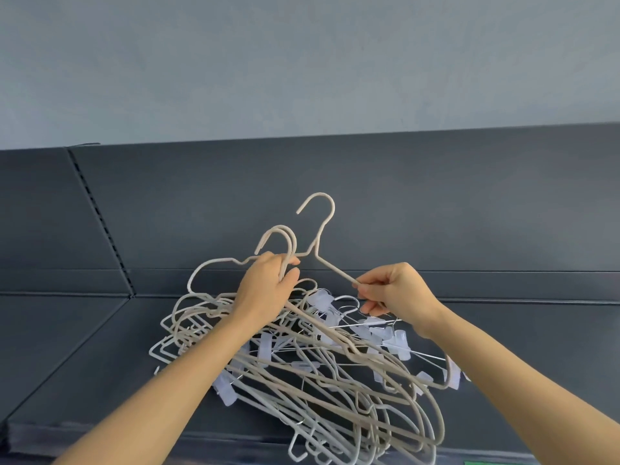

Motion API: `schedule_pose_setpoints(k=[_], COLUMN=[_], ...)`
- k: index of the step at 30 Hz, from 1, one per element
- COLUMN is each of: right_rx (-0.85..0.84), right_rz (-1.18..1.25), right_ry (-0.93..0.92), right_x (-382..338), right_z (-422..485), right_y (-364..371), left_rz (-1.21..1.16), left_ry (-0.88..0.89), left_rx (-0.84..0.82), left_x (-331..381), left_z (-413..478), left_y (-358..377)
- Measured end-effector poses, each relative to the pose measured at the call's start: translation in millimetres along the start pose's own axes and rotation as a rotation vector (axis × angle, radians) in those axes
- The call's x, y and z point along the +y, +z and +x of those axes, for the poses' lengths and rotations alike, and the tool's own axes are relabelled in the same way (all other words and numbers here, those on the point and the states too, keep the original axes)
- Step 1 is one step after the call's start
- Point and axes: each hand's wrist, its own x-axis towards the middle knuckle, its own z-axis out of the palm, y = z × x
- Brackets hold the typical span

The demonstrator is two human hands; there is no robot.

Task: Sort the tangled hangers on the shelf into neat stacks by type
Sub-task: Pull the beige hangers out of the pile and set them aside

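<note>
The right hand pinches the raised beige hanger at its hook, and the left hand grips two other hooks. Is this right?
No. The head view shows the right hand pinching the raised beige hanger on its sloping arm, not its hook; the left hand grips two other hooks.

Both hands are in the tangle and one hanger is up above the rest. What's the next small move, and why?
Probably draw the raised beige hanger up and to the right with the right hand, which pinches its shoulder bar, while the left hand holds the two hooks steady. Its far shoulder dips into the pile on the shelf, so ease it out slowly.
</note>
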Motion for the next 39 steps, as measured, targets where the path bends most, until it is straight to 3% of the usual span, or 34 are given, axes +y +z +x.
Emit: schedule_pose_setpoints(k=[10, 17, 21, 23, 26, 35, 39], right_rx=[-0.145, -0.279, -0.503, -0.570, -0.521, -0.561, -0.439], right_rz=[0.024, -0.095, -0.083, -0.268, -0.539, -0.614, -0.671], right_ry=[-0.004, -0.123, -0.101, -0.187, -0.336, -0.343, -0.483], right_x=[-6.1, -19.4, -28.5, -29.7, -29.3, -31.8, -36.1], right_z=[-6.7, -5.3, 0.9, 4.2, 7.2, 4.7, 7.2], right_y=[24.0, 31.2, 18.1, 13.1, 16.7, 39.1, 61.0], left_rz=[0.040, 0.014, 0.088, 0.104, 0.093, 0.107, 0.102], left_ry=[0.089, -0.085, -0.148, -0.179, -0.213, -0.128, -0.124], left_rx=[0.171, 0.102, 0.108, 0.116, 0.125, 0.134, 0.139], left_x=[11.3, 7.4, 8.4, 7.8, 6.7, -1.6, -16.8], left_z=[-8.0, -5.0, -0.5, 1.6, 3.7, 2.2, 6.4], left_y=[-12.1, -19.0, -24.4, -28.2, -32.7, -54.0, -69.7])
